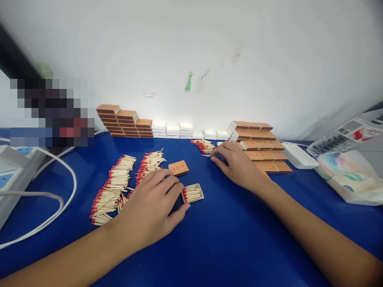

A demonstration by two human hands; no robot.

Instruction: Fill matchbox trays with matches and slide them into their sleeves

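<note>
My left hand (152,203) reaches over the near side and holds the left end of a small white matchbox tray (202,192), thumb at the front, fingers behind. Red-headed matches (192,194) lie inside it. Just behind rests a closed orange matchbox sleeve (178,168), flat on the table. My right hand (231,161) is closed in a pinch on a match (206,155), right at the edge of a small pile of matches (203,146). Two long rows of matches, the outer row (115,187) and the inner row (149,163), lie left of the tray, partly hidden by my left hand.
Stacked orange matchboxes (125,119) and white trays (173,130) line the wall. More orange boxes (260,145) stand in steps at the right, beside a white box (300,155), a tissue pack (347,175) and a plastic bottle (330,143). A power strip (18,175) with white cables sits left.
</note>
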